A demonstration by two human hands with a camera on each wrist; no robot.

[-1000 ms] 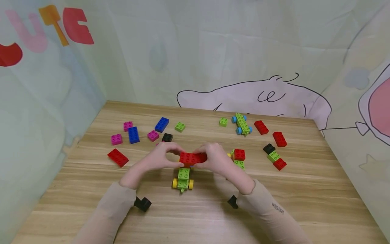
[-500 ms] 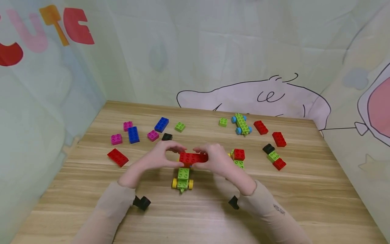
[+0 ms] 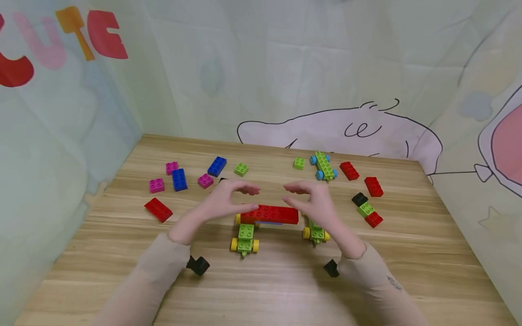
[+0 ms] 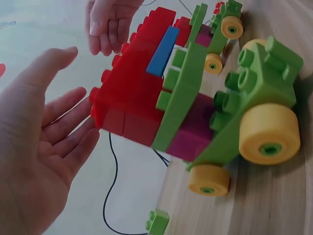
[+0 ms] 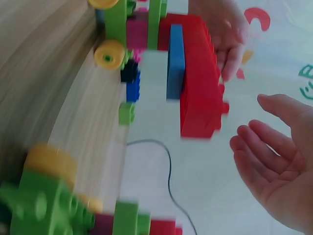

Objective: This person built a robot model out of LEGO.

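Note:
A long row of red bricks [image 3: 283, 215] lies across the top of a green toy car with yellow wheels [image 3: 245, 237], its right end jutting out free. A thin blue brick [image 5: 175, 61] sits under this overhang. Below the red row, the left wrist view shows a green plate [image 4: 182, 98] and a magenta brick [image 4: 192, 128]. My left hand [image 3: 224, 199] is spread beside the row's left end, holding nothing; whether its thumb touches is unclear. My right hand [image 3: 316, 203] stands apart from the right end, fingers relaxed, partly hiding a second yellow-wheeled car [image 3: 316, 232].
Pink bricks [image 3: 205, 180], blue bricks [image 3: 179, 179] and a red brick [image 3: 158, 209] lie at left. Toward the back right are a blue-wheeled green car [image 3: 324, 165], red bricks [image 3: 374, 186] and a black-green-red row [image 3: 367, 209]. A patterned cloth [image 3: 326, 81] hangs behind.
My right hand has come off the red bricks and moved right, uncovering their far end. The left hand has loosened and risen slightly. The red row stays on the left car.

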